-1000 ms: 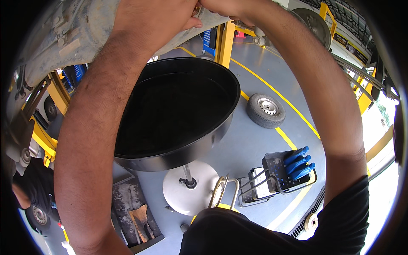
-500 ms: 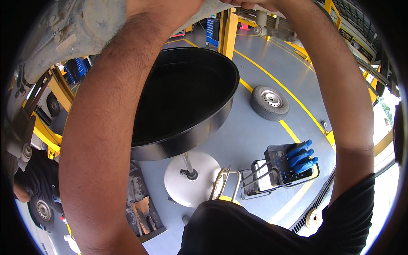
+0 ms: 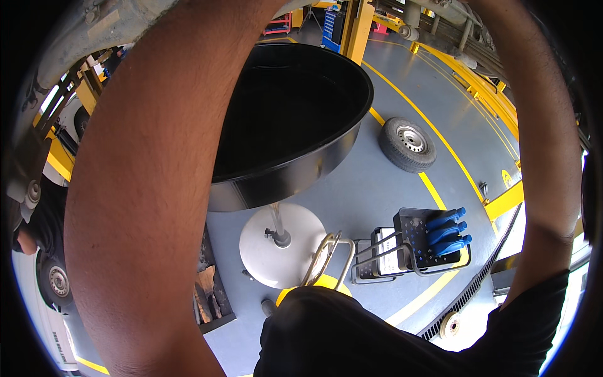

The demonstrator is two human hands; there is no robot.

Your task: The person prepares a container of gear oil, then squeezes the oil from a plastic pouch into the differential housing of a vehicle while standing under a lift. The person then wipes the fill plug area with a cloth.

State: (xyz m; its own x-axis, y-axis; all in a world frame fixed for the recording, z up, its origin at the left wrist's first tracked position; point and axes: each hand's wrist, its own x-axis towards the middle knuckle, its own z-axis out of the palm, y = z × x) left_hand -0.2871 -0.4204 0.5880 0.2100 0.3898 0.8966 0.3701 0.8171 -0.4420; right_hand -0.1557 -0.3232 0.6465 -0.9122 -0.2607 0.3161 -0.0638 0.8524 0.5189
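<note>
Both my arms reach up past the top edge of the picture. My left forearm [image 3: 144, 176] crosses the left half, and my right forearm [image 3: 546, 138] rises along the right side. Neither hand is inside the frame, so what they hold or touch is hidden. Between the arms stands a wide round black drain pan [image 3: 301, 168] on a clear-looking stem. Its left part is covered by my left forearm. Above, the greyish underside of a raised vehicle [image 3: 69, 47] shows at upper left, with more underbody parts [image 3: 433, 22] at upper right.
A pale round base [image 3: 270, 251] sits under the pan. A wheel [image 3: 408, 144] lies at right; nearer is a black trolley [image 3: 411, 223] with blue bottles [image 3: 447, 229]. A metal frame [image 3: 323, 257] stands by my knee. Another person [image 3: 53, 213] is at far left. A yellow lift post [image 3: 358, 31] stands behind.
My hands, partly visible at the top edge before, have passed out of the picture. The view has shifted: the pan sits farther up and right, and my forearms stand wider apart.
</note>
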